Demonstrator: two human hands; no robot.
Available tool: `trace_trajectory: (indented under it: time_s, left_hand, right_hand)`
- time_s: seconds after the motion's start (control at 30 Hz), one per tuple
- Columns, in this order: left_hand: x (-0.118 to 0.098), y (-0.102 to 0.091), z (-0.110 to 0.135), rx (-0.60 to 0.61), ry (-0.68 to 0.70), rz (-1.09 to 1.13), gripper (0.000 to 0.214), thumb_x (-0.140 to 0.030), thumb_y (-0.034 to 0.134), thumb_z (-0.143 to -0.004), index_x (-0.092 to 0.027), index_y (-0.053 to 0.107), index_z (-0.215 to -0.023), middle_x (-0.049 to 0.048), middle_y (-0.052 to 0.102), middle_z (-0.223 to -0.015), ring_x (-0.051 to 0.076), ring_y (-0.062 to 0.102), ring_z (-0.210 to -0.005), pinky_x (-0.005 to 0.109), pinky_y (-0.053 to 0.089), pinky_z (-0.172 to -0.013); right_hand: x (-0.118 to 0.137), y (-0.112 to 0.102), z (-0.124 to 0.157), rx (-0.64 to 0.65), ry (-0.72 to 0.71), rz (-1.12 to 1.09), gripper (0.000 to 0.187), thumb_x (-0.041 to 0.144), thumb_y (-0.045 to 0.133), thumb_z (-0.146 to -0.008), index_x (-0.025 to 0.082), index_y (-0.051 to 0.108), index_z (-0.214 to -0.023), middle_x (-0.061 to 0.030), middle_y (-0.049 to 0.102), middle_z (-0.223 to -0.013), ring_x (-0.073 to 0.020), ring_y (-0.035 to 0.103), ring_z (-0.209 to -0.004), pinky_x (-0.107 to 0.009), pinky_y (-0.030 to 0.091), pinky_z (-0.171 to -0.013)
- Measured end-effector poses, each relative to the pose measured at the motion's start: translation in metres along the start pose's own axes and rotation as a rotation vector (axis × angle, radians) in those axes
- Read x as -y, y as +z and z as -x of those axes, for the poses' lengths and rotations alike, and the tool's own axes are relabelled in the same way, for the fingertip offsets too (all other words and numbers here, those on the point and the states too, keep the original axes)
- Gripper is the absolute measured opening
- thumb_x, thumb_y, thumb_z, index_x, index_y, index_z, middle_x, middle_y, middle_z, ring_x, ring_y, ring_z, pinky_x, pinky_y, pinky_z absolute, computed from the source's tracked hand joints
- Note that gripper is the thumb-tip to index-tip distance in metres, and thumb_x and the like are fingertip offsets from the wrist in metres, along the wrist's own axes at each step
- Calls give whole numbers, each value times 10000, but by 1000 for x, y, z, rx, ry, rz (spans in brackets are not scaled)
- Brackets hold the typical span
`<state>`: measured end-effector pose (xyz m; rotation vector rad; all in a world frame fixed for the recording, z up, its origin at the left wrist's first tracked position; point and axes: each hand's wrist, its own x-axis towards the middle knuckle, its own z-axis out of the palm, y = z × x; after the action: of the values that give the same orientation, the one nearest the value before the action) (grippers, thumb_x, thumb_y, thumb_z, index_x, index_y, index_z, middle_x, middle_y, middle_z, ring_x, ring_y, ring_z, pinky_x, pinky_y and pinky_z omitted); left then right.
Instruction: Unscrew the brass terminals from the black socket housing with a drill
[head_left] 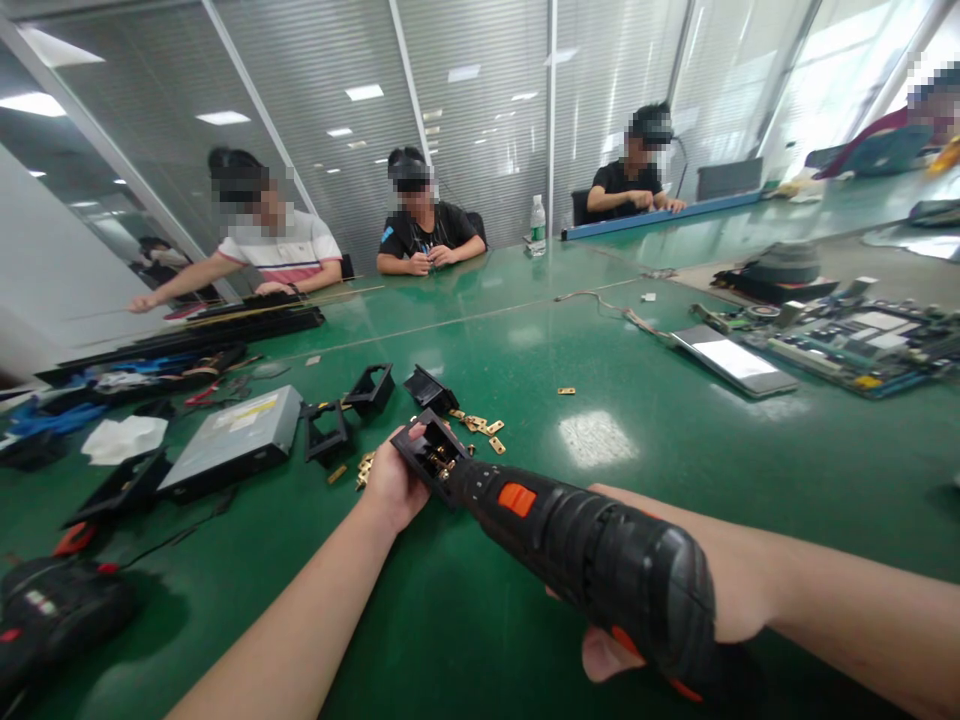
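- Left hand point(391, 487) of mine pinches a small black plastic socket housing point(431, 450) above the green worktop point(637, 440).
- Right hand point(675, 610) grips the black-and-orange electric screwdriver point(592, 555), tip in the housing.

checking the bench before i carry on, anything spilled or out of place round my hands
Yes: small brass plates lie scattered loose on the green table just beyond the black plastic housing in the left hand; one stray plate sits apart.

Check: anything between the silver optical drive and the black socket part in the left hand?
Head view: one empty black plastic frame lies between optical drive and held socket part.
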<state>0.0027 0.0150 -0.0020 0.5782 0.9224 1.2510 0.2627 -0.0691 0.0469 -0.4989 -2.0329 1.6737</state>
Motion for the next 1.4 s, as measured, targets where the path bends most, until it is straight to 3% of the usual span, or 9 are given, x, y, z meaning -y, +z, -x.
trace_trajectory:
  time_s: [0.1,0.23,0.37,0.73,1.03,1.4]
  left_hand:
    - [0,-2,0,12,7,-6,169,-224,538,-768,-119,663,-811,92,679,-759,252,672,-726,407,567,-681]
    - [0,-3,-1,5,18,-34,185,-237,539,-767,-115,666,-825,89,678,-770,257,672,-725,421,568,-687]
    - [0,-3,-1,-1,24,-58,186,-245,533,-770,-121,658,-826,103,680,-769,279,677,-739,440,565,-682]
    - [0,-1,0,1,15,-47,195,-254,520,-771,-123,657,-815,102,672,-754,280,672,-733,444,560,-684]
    - [0,-1,0,-5,17,-52,176,-239,531,-762,-129,659,-814,102,676,-748,282,672,-735,441,563,-678]
    - [-1,3,2,-16,8,-36,168,-231,538,-745,-128,650,-814,103,685,-765,288,678,-730,457,559,-689]
  right_hand:
    - [6,2,-3,-14,28,-136,288,226,806,-640,165,590,-822,22,587,-729,-126,553,-627,-222,470,-592]
    - [9,1,-5,-21,-17,-70,258,249,810,-656,158,570,-630,38,572,-626,-113,538,-610,-214,458,-610]
    - [12,0,-5,-16,-31,4,243,276,784,-711,161,575,-664,36,573,-648,-115,544,-636,-231,467,-662]
    - [12,1,-4,0,52,-27,215,265,773,-704,149,594,-679,17,599,-656,-126,568,-630,-236,496,-612]
    - [16,2,-4,3,27,32,263,349,758,-733,156,598,-654,12,604,-672,-127,564,-652,-254,502,-668]
    - [6,1,2,-27,72,87,324,296,771,-682,150,584,-904,49,449,-638,-117,433,-593,-231,420,-540]
